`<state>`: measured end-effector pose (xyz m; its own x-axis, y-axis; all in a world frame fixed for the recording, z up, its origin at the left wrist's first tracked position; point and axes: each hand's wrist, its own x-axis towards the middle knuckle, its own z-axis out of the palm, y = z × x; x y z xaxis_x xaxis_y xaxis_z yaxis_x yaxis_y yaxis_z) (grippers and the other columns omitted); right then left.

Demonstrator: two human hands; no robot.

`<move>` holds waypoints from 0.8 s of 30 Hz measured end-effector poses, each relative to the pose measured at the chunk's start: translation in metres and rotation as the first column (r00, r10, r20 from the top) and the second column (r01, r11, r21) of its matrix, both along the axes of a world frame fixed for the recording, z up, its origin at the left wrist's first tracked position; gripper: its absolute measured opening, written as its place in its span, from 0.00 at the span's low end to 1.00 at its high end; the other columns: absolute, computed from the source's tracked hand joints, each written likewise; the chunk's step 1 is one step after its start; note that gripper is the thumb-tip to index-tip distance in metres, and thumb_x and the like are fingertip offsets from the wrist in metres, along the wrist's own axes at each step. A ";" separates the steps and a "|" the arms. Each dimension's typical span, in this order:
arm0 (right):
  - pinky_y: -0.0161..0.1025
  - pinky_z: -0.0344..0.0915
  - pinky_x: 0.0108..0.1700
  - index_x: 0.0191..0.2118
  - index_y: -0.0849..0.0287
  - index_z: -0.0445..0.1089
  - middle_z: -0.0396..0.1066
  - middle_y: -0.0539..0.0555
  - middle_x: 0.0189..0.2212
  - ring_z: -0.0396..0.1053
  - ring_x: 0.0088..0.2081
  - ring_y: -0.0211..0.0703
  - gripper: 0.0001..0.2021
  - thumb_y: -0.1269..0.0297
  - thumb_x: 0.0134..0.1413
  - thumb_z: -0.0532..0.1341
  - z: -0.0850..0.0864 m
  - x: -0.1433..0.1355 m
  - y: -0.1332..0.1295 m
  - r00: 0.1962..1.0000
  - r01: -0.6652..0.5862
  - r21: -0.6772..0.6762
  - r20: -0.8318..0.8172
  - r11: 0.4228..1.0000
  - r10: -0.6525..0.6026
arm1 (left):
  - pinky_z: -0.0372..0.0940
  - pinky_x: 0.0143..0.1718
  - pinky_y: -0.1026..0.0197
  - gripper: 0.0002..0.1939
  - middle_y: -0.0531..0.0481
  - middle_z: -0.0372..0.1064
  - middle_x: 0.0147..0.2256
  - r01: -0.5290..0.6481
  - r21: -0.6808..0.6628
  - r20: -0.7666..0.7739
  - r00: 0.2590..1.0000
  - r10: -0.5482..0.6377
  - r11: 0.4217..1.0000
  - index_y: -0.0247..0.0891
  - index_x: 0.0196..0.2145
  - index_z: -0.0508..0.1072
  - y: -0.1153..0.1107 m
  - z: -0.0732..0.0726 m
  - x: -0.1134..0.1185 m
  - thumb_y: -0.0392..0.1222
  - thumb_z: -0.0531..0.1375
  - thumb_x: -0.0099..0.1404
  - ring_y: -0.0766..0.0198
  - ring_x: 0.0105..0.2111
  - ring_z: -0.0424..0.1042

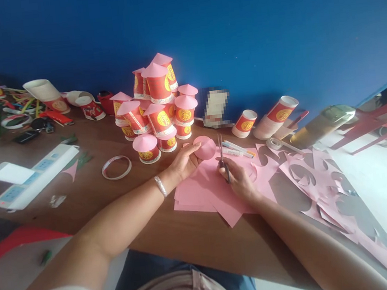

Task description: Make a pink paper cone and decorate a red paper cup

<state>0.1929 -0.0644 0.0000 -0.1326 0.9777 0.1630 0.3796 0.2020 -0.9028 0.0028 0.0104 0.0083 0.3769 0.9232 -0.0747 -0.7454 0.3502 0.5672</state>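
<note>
A round pink paper disc (205,148) is pinched at its left edge by my left hand (187,160), which wears a silver bangle. My right hand (238,177) grips dark-handled scissors (221,153), their blades pointing away from me just right of the disc. Whether the blades touch the paper I cannot tell. Beneath both hands lie pink paper sheets (199,193), and several pens (238,150) rest at their far edge. Behind my left hand, red paper cups with pink cone tops (156,81) stand stacked in a cluster.
Cut pink scraps (324,190) spread over the table's right side. A power strip (36,177) with a plugged-in charger and a tape roll (116,167) lie left. Cup stacks (276,117) and a metallic bottle (327,125) are at the back right, near the blue wall (253,31).
</note>
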 end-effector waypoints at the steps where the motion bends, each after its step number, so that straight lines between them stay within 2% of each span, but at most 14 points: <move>1: 0.39 0.69 0.39 0.55 0.59 0.71 0.74 0.55 0.36 0.70 0.36 0.43 0.24 0.45 0.64 0.59 0.000 0.000 -0.001 1.000 -0.011 -0.015 -0.002 1.000 0.011 | 0.73 0.38 0.65 0.08 0.47 0.82 0.35 0.000 0.004 -0.002 1.000 0.000 1.000 0.32 0.34 0.80 0.000 0.000 0.001 0.35 0.73 0.57 0.63 0.36 0.80; 8: 0.39 0.66 0.35 0.55 0.60 0.74 0.70 0.52 0.29 0.65 0.32 0.41 0.27 0.43 0.65 0.59 -0.002 0.002 -0.002 0.998 -0.044 -0.076 -0.052 0.996 0.040 | 0.74 0.44 0.62 0.08 0.44 0.82 0.38 0.007 0.009 -0.053 0.999 -0.007 1.000 0.33 0.34 0.80 0.001 -0.003 0.002 0.37 0.73 0.57 0.59 0.40 0.81; 16: 0.39 0.68 0.37 0.56 0.61 0.75 0.71 0.53 0.30 0.66 0.32 0.41 0.25 0.47 0.66 0.59 -0.002 0.005 -0.003 0.999 -0.042 -0.046 -0.006 0.998 0.041 | 0.74 0.46 0.61 0.09 0.43 0.83 0.39 0.068 0.069 -0.074 0.995 -0.063 0.995 0.33 0.35 0.81 -0.003 0.001 0.001 0.39 0.72 0.58 0.56 0.43 0.81; 24: 0.38 0.67 0.35 0.56 0.60 0.75 0.71 0.53 0.29 0.66 0.31 0.41 0.24 0.47 0.67 0.57 0.004 0.005 -0.006 0.998 -0.047 -0.031 0.040 0.998 0.049 | 0.73 0.44 0.62 0.09 0.43 0.83 0.39 0.080 0.050 -0.085 0.994 -0.075 0.996 0.32 0.35 0.81 -0.004 0.000 0.000 0.39 0.72 0.58 0.56 0.42 0.81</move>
